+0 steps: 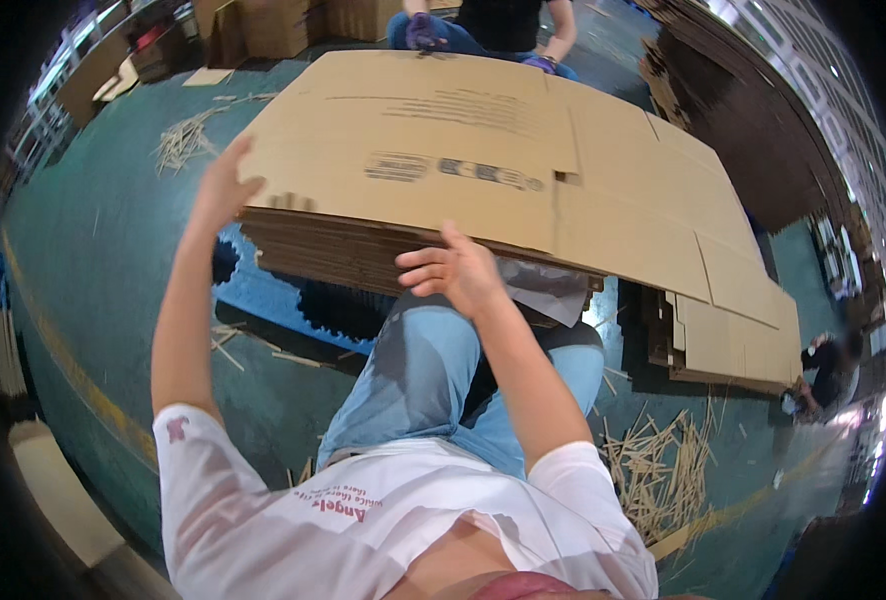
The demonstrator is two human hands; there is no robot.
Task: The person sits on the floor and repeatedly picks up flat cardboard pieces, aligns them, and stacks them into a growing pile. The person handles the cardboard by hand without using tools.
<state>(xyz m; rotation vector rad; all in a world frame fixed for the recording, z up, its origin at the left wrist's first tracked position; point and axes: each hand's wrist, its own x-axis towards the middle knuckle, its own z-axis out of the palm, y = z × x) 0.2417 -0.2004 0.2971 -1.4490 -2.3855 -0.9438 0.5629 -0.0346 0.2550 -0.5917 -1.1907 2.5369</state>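
Cardboard sheets (493, 150) lie stacked flat before us — strips (658, 465) on the floor (93, 270) suggest some work done, how much is left we cannot tell — our left hand (225, 188) by their left edge, right hand (466, 275) by the near one, each grip loose and empty.

In front of us we see a wide tan cardboard sheet (483, 140), a flattened carton lying printed side up, with dark lines and a row of block-like marks on its broad left part. We make out a seam running across it, a small dark notch beside that seam, and slits marking off flaps on the plainer right part, which spreads out to the right. Under its near left edge we see a stack of cardboard sheets (328, 255), their brown edges layered flat above a blue pallet (268, 292).
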